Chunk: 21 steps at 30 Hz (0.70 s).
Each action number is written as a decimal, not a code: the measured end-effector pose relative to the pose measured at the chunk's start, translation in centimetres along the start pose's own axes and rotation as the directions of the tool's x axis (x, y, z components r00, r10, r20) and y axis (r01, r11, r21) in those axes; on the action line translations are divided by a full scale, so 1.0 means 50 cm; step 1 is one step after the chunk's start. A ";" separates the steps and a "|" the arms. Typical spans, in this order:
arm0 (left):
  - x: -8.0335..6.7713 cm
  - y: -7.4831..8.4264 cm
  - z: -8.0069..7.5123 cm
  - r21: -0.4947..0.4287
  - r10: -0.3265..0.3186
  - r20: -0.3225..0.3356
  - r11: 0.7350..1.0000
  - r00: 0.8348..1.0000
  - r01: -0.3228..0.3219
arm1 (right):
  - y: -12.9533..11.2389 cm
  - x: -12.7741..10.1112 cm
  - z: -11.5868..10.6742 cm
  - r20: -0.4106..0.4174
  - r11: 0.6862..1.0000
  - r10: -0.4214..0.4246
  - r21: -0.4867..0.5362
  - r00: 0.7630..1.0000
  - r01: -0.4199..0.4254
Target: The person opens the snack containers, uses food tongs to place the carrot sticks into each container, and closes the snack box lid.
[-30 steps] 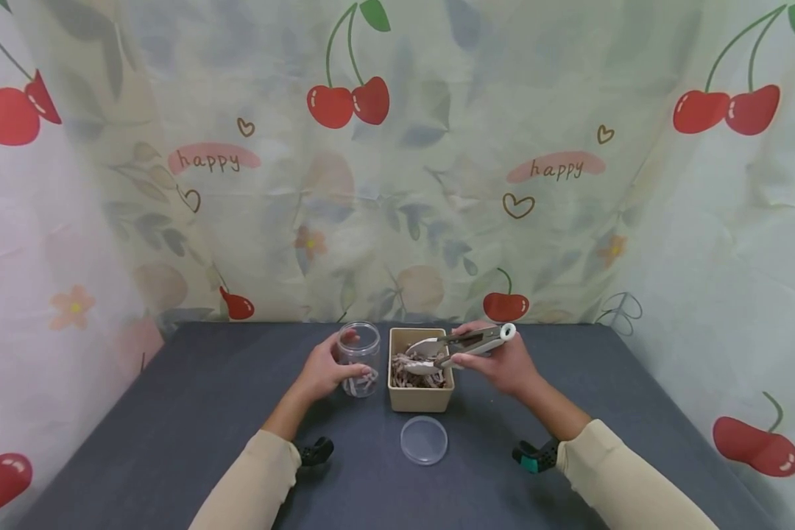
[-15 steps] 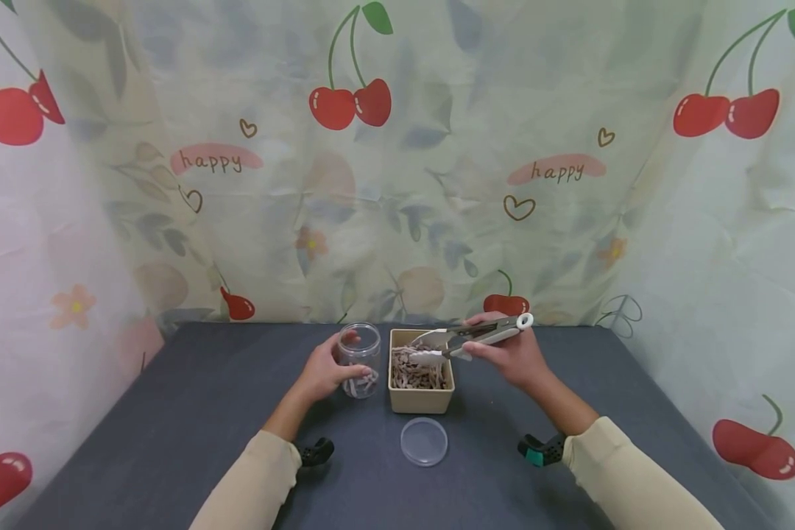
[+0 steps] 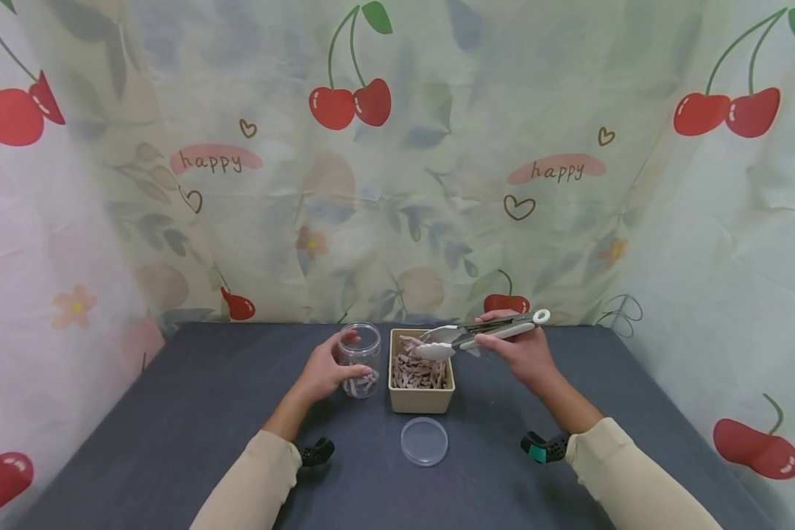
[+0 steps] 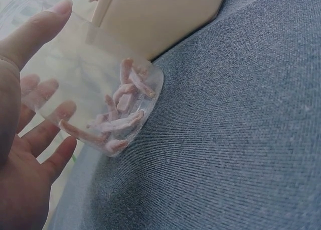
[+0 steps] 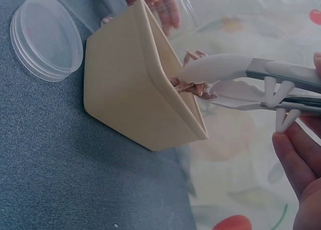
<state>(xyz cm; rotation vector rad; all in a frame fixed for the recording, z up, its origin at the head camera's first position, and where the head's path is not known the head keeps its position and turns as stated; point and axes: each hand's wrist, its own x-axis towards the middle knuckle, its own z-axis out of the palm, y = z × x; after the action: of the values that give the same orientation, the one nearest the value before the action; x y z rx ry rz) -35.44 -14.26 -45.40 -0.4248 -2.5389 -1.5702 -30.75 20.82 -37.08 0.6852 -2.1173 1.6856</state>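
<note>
My left hand [image 3: 322,372] holds a clear, lidless jar [image 3: 361,352] upright on the table, thumb and fingers round its side. Several pale, pinkish-brown dried strips [image 4: 120,114] lie at the jar's bottom. In my right hand [image 3: 522,357] I grip white and grey tongs [image 3: 486,333], their tips over the back right of a beige box [image 3: 422,402]. A small bunch of brownish strips [image 5: 195,88] sits between the tong tips at the box's mouth. More of these strips [image 3: 419,374] fill the box.
A round clear lid [image 3: 424,442] lies on the dark table [image 3: 464,489] in front of the box. The jar stands just left of the box. Behind the table hangs a cherry-print curtain [image 3: 397,184], which also covers both sides.
The tongs have risen from the strips and moved right and slightly back with my right hand, with a bunch between their tips. My left hand and the jar have stayed in place.
</note>
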 end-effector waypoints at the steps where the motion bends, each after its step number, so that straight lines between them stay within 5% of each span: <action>1: 0.000 0.001 0.000 0.002 -0.001 0.000 1.000 1.000 0.001 | 0.008 -0.001 -0.002 -0.012 1.000 0.013 0.007 1.000 -0.012; 21: -0.002 0.007 -0.001 -0.020 -0.028 0.009 0.999 1.000 0.028 | 0.016 0.014 -0.018 -0.100 0.997 0.034 0.070 0.994 -0.027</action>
<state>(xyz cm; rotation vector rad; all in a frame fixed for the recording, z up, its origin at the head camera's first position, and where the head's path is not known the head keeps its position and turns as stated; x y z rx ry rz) -35.24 -14.19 -45.13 -0.4009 -2.5488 -1.6079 -31.81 21.74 -37.13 0.5774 -2.0181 1.7778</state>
